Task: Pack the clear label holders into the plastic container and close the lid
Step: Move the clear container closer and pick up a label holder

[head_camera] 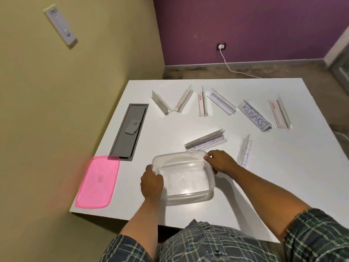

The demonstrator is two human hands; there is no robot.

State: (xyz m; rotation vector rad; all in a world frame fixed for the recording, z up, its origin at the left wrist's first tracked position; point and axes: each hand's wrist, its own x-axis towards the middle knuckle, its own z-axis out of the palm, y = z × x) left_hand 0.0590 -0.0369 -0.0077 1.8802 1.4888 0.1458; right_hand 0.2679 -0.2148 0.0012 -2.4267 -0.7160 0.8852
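With the left hand (151,181) and right hand (221,161) each gripping a rim of the empty plastic container (186,195), all 8 label holders (254,115) lie loose on the table (283,176), and sliding it could knock the nearest holder (205,142) or the overhanging pink lid (97,183) off.

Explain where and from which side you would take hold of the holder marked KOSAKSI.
Pinch the KOSAKSI holder across its raised upper ridge near mid-length, coming from above. It lies long and narrow on the table, label face sloping up, with free space on both sides for fingers.
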